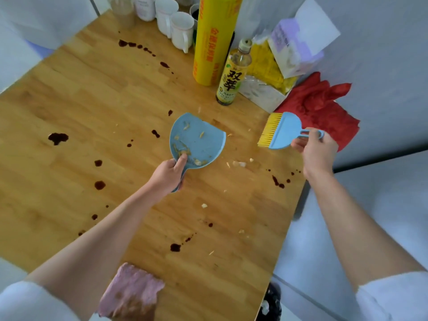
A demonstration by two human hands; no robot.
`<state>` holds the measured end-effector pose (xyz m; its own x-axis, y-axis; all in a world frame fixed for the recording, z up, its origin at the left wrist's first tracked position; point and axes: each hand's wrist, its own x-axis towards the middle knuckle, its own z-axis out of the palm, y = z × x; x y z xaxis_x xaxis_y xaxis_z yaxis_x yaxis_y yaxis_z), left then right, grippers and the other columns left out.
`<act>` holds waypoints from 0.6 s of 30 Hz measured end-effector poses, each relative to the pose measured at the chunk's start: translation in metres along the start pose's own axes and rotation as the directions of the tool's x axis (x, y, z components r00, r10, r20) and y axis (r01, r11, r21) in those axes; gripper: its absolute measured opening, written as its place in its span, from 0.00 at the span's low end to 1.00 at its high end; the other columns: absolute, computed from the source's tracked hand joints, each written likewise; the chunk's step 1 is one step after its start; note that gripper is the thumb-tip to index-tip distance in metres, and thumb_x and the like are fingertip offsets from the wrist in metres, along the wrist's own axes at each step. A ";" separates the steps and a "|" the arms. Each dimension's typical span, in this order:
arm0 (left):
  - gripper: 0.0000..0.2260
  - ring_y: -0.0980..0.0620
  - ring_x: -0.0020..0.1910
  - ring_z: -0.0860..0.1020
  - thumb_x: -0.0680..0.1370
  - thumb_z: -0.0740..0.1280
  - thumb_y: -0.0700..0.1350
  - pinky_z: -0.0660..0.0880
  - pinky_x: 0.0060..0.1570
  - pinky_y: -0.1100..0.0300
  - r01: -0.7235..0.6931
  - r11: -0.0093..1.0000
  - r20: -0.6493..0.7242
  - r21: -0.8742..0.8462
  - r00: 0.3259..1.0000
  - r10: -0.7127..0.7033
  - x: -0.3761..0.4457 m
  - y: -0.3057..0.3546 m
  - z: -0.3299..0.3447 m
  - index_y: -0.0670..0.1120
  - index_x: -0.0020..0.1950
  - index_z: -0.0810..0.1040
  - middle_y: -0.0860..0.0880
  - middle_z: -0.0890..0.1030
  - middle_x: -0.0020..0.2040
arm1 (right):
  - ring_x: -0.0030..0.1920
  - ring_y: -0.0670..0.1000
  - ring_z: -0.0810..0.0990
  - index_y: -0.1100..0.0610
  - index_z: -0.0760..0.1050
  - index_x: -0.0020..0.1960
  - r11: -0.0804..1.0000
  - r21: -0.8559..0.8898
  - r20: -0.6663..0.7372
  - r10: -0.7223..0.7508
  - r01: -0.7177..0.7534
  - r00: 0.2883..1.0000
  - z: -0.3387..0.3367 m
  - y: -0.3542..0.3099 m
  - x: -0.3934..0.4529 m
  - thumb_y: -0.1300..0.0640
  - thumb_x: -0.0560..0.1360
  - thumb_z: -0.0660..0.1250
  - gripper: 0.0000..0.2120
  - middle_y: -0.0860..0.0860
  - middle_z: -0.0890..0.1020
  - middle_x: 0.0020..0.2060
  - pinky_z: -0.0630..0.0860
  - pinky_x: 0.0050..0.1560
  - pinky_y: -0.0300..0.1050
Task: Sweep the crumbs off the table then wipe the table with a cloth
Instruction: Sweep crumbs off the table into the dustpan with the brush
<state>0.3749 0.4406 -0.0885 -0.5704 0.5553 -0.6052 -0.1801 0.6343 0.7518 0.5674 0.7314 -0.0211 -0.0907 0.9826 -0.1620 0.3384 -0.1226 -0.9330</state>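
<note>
At the centre of the frame the left hand (170,173) grips the handle of a blue dustpan (196,141), thumb laid up onto the pan's inner face, with the pan resting on the wooden table (69,107) and its open edge turned toward the right. Pale crumbs (183,151) lie heaped inside the pan near the thumb, and more are scattered on the wood just right of it and lower toward the bottom right of the tabletop. At the right of the frame the right hand (316,151) pinches the looped handle of a small blue brush (281,132) with yellow bristles, held apart from the pan with the bristles pointing left and down. Dark brown spills (58,138) dot the table from the upper middle to the lower middle. A pink cloth (132,293) lies crumpled at the bottom edge, just beside the left forearm. Along the upper right stand a yellow roll of cling film (213,40), a bottle (234,75) with a yellow label, 2 white mugs (176,22), a tissue box (294,49) and red rubber gloves (322,107).
</note>
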 end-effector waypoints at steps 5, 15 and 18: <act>0.31 0.51 0.25 0.76 0.82 0.53 0.65 0.75 0.31 0.56 -0.011 1.000 -0.058 -0.026 0.998 0.010 -0.001 -0.004 -0.002 0.41 0.36 0.75 0.46 0.78 0.28 | 0.39 0.51 0.84 0.56 0.77 0.55 0.817 -0.471 0.150 -0.297 0.332 0.943 -0.008 -0.010 0.028 0.56 0.83 0.56 0.11 0.55 0.83 0.41 0.82 0.49 0.56; 0.28 0.54 0.22 0.74 0.84 0.53 0.62 0.72 0.24 0.62 0.011 1.000 -0.062 -0.024 0.998 -0.013 -0.013 -0.015 -0.010 0.41 0.39 0.74 0.46 0.77 0.29 | 0.45 0.56 0.83 0.61 0.81 0.56 0.584 -0.474 0.641 -0.284 0.659 0.713 0.033 -0.007 -0.029 0.57 0.84 0.58 0.13 0.57 0.79 0.48 0.78 0.51 0.55; 0.27 0.56 0.20 0.72 0.84 0.53 0.61 0.70 0.22 0.65 0.034 0.999 -0.054 -0.018 0.998 -0.035 -0.015 -0.012 -0.006 0.41 0.40 0.74 0.46 0.77 0.29 | 0.40 0.43 0.82 0.57 0.81 0.54 0.598 -0.442 0.628 -0.326 0.669 0.707 0.021 -0.008 -0.034 0.57 0.84 0.59 0.12 0.53 0.79 0.47 0.76 0.45 0.37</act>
<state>0.3811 0.4216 -0.0872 -0.6064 0.5027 -0.6161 -0.2140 0.6430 0.7353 0.5477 0.6964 -0.0150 -0.7627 0.6467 -0.0119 0.5556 0.6456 -0.5240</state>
